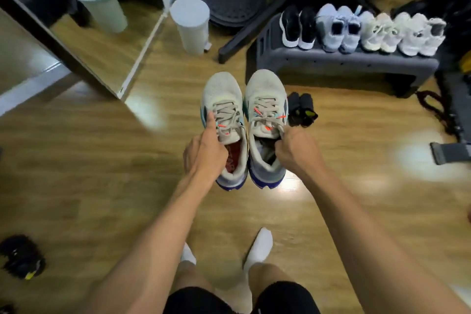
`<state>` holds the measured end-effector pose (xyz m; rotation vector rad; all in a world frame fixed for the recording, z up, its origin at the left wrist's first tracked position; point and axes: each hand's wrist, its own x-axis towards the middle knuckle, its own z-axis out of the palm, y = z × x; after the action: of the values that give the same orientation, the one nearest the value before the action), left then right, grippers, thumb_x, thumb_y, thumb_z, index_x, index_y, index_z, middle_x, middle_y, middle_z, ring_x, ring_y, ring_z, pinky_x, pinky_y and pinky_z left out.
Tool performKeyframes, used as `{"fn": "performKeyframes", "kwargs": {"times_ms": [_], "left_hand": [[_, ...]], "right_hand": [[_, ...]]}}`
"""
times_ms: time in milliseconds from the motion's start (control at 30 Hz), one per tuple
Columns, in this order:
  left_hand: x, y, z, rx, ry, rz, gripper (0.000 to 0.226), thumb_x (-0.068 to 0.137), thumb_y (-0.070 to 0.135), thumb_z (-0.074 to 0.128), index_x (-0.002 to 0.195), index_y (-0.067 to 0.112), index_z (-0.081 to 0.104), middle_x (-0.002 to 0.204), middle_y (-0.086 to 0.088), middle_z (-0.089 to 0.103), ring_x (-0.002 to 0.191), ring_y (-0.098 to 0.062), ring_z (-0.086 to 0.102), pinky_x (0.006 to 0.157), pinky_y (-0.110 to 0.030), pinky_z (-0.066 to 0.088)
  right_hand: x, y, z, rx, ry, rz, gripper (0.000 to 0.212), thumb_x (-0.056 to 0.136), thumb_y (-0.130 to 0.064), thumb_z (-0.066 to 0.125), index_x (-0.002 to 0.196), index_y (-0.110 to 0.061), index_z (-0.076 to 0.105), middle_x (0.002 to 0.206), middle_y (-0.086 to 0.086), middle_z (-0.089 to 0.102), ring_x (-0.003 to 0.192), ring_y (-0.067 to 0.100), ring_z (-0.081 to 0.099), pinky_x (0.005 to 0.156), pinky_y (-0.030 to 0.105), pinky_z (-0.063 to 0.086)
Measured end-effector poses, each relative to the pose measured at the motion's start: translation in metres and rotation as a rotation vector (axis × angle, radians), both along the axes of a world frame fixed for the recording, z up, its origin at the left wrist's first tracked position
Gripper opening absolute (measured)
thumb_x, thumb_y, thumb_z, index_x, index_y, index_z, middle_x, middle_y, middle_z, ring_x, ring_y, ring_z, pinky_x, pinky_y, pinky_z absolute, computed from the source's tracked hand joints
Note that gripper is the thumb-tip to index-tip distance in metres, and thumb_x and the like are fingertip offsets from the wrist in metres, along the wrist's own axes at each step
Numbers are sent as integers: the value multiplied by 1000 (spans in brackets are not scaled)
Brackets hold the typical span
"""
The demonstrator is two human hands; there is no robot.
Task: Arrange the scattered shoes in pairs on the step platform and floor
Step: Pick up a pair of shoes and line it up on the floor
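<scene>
I have the left hand [204, 150] wrapped around the collar of the left shoe [224, 99], forefinger stretched along the laces. The right hand [295, 153] is clenched on the collar of the right shoe [266, 94]. The two grey trainers hang side by side, toes pointing away from me, and seem to be held clear of the wooden floor [102, 186] a little in front of the step platform [331, 61]. Beyond them, just beside the right shoe in this view, a black-and-yellow pair [302, 109] sits together on the floor at the foot of the platform. On the platform I count four pairs, eight shoes in a row: a black pair [297, 27], a pale blue pair [339, 28], a cream pair [377, 33] and a white pair [420, 35]. By my reckoning most of the job is done, since five pairs are set down and matched, and the sixth is in my grip and needs a spot. The platform top looks full, so the floor is the likely place. Far off at lower left lie some dark shoes [21, 257], too blurred to count surely. They look like two and are not yet brought over. A white bin [190, 25] and a mirror [102, 41] stand further back.
</scene>
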<state>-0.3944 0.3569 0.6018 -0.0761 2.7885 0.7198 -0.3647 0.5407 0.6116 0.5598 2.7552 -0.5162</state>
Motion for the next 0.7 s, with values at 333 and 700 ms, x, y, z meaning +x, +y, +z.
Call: {"fn": "performKeyframes", "kwargs": {"times_ms": [333, 700], "left_hand": [[-18, 251, -33, 23, -121, -233, 76, 86, 10, 42, 151, 32, 10, 116, -16, 63, 106, -38, 57, 77, -38, 44], [-130, 472, -113, -25, -238, -424, 73, 86, 4, 41, 152, 16, 11, 113, -18, 63, 104, -36, 57, 77, -41, 47]], "right_hand": [[25, 240, -29, 31, 7, -322, 27, 79, -8, 41, 99, -7, 59, 99, 23, 66, 91, 41, 59, 65, 32, 37], [-62, 435, -98, 21, -105, -519, 22, 79, -6, 48, 95, -1, 63, 98, 24, 66, 91, 40, 59, 64, 29, 34]]}}
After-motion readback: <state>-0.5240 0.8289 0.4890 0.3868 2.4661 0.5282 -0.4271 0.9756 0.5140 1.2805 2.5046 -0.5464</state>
